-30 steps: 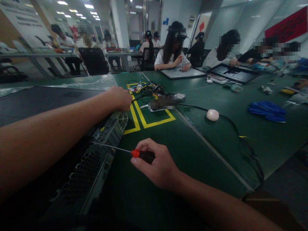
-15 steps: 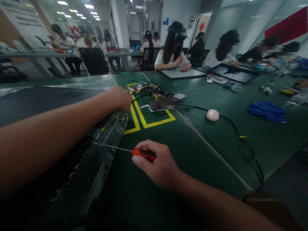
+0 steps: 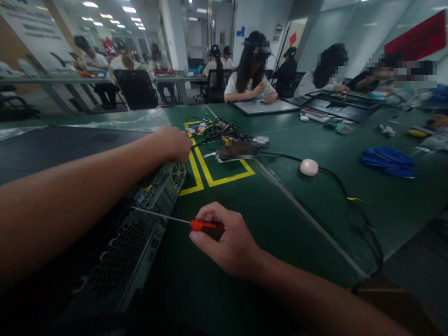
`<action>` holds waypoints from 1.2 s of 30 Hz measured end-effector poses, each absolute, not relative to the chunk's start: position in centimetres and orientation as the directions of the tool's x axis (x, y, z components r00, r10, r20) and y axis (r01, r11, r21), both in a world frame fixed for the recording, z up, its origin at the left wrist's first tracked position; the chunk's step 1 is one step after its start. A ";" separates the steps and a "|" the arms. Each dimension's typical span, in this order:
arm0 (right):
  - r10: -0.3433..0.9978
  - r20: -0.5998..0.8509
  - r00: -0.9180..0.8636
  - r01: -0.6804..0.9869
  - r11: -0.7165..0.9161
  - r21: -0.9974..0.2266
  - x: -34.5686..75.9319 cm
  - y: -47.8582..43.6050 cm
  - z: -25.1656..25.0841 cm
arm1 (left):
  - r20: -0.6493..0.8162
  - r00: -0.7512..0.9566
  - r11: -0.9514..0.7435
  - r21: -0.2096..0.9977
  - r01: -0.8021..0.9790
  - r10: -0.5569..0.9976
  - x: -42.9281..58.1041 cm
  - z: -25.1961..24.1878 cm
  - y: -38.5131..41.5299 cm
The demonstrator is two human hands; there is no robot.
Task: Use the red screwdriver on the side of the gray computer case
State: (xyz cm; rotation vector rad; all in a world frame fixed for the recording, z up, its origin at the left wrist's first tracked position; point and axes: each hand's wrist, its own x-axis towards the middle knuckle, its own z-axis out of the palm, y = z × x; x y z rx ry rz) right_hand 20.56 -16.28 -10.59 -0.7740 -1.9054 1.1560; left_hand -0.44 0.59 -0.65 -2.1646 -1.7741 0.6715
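Observation:
A desktop computer case lies at the left, its back panel with honeycomb vents and a round fan grille facing right. My left hand is closed over the far corner of the case, above the fan; its fingertips are hidden. My right hand is wrapped round the red and black handle of a screwdriver. The thin metal shaft points left, its tip against the back panel or just at its upper edge; exact contact is too dark to tell.
Beyond the case lies a tangle of cables by yellow tape marks. A black cable runs right past a pale rounded object. Folded blue cloth lies farther right. Across the green table, a person works at a flat panel.
The screwdriver's handle has turned in my right hand, and its tip sits slightly farther left. My left hand has stayed in place on the case.

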 end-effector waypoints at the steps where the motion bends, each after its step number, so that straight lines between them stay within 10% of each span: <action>1: 0.800 0.293 -0.523 0.113 0.406 -0.907 20.5 -16.3 -10.6 | -0.179 0.142 -0.211 -0.473 0.855 0.974 -0.4 -0.6 0.5; 36: 0.785 0.335 -0.521 0.070 0.431 -0.900 20.5 -16.1 -10.7 | -0.203 0.146 -0.230 -0.498 0.836 0.968 -0.6 -0.7 0.7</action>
